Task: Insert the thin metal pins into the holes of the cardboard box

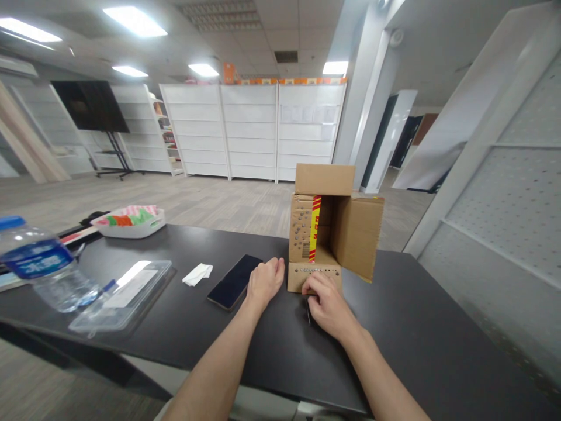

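An open cardboard box [301, 231] stands on the black table, its front flap [294, 283] folded down and a side flap swung out to the right. Small round metallic dots are set in a row along the front flap, and more are scattered over the left panel. My right hand [328, 304] is against the front flap, fingers pinched; a thin dark tool [308, 310] pokes out below them, its kind unclear. Just left of the box rests my left hand [265, 282], closed, over the edge of a dark phone [234, 283]. Whatever its fingers may hold is hidden.
A crumpled white tissue [197, 274] and a clear plastic case [123, 298] lie to the left. Beyond them are a water bottle [41, 263] and a white basket [131, 228] with colourful contents. At right, a perforated panel [504, 193] rises beside the black table [416, 327].
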`<state>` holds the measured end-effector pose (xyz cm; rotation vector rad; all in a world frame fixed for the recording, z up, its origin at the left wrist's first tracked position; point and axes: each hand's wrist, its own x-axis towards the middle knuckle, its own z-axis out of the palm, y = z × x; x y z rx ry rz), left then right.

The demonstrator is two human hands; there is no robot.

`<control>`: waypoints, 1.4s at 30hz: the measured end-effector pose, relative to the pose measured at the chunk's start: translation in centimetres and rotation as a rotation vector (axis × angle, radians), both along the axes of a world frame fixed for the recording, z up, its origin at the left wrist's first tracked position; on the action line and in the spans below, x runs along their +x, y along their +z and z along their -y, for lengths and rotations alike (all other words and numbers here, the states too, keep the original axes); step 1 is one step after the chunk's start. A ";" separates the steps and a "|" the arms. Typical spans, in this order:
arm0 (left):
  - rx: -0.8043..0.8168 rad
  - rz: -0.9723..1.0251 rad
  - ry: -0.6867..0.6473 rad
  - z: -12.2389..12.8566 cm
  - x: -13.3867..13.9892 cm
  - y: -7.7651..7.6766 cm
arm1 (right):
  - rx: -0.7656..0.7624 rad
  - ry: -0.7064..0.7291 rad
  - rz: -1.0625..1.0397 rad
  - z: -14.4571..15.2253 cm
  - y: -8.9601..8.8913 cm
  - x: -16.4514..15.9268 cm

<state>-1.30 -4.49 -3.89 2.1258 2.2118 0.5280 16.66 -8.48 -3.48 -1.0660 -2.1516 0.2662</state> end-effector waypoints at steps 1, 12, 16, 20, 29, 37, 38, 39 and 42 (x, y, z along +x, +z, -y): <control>0.001 0.003 -0.001 0.0 0.0 0.0 | -0.027 0.040 0.041 0.3 0.2 -0.2; 0.005 -0.001 -0.007 0.1 0.0 0.0 | -0.130 0.160 0.211 1.6 0.8 -1.1; 0.001 0.001 0.003 0.1 0.1 0.0 | -0.135 0.169 0.237 1.7 0.9 -1.3; 0.005 0.006 -0.002 0.0 0.1 0.0 | -0.119 0.153 0.263 1.8 0.8 -1.4; -0.024 0.025 0.005 0.1 0.0 0.2 | -0.072 0.022 0.036 1.0 0.3 -1.1; -0.035 0.026 0.011 0.3 0.1 0.6 | 0.039 -0.206 -0.362 -1.2 -1.2 0.0; -0.038 0.030 0.009 0.3 0.1 0.7 | 0.060 -0.256 -0.395 -1.4 -1.2 0.2; -0.041 0.034 0.010 0.3 0.1 0.7 | 0.074 -0.302 -0.424 -1.5 -1.2 0.3; -0.039 0.033 0.007 0.3 0.1 0.7 | 0.087 -0.411 -0.515 -1.8 -1.2 0.8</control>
